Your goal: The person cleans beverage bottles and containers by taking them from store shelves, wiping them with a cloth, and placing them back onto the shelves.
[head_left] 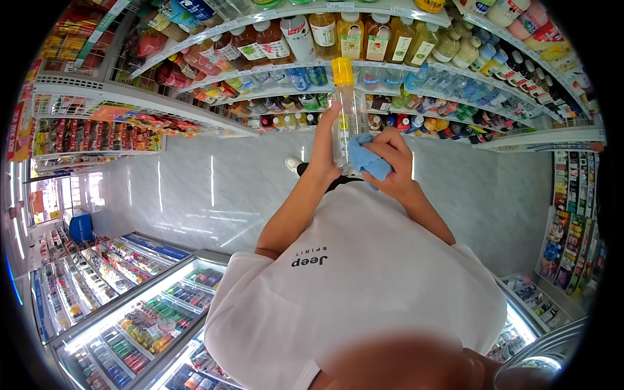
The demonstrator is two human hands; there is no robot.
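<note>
A tall clear plastic bottle (355, 120) with a yellow cap is held out in front of my chest, cap end toward the shelves. My left hand (323, 144) grips it along its left side, thumb lying up the wall. In my right hand (393, 159) is a crumpled blue cloth (370, 158), pressed against the lower right part of the bottle. Some of my left fingers are hidden behind the bottle.
Ahead curves a drinks shelf (305, 62) with several rows of bottles. A snack rack (97, 133) stands at left and another goods rack (572, 221) at right. Lit coolers (140, 318) with drinks are behind me. Grey floor (195, 188) lies between.
</note>
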